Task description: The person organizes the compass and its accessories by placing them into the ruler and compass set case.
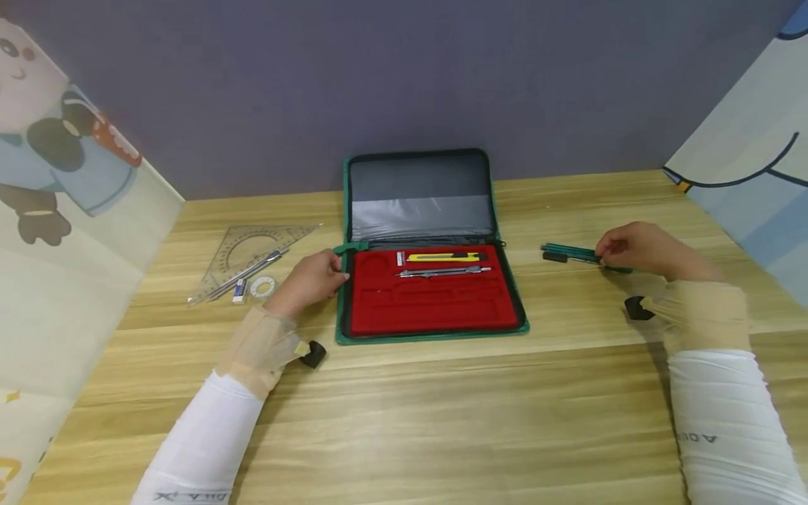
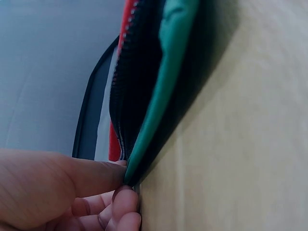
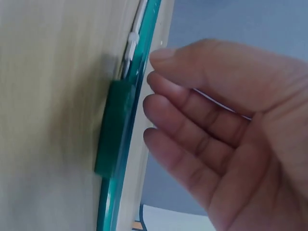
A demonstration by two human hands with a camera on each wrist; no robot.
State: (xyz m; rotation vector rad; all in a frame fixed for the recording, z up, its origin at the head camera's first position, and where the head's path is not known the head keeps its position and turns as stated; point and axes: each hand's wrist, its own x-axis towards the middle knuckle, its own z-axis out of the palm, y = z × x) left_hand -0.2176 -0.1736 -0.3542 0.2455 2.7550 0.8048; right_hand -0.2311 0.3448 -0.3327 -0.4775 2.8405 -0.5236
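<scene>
Wood-grained and flat, the table (image 1: 442,414) gives me sliding room on my side, while the grey partition (image 1: 416,77) bounds its far edge. The green case (image 1: 419,179) lies open mid-table; I judge its cover pliable and fairly light, its red tray (image 1: 442,313) stiffer. Its zipped border offers the best hold, and my left hand (image 1: 311,282) pinches that green edge. My right hand (image 1: 644,249), fingers loosely bent, gripping nothing, is at what look like green pencils (image 1: 571,250), well right of the case. They seem light, rigid, smooth, apt to roll: best pinched mid-length.
</scene>
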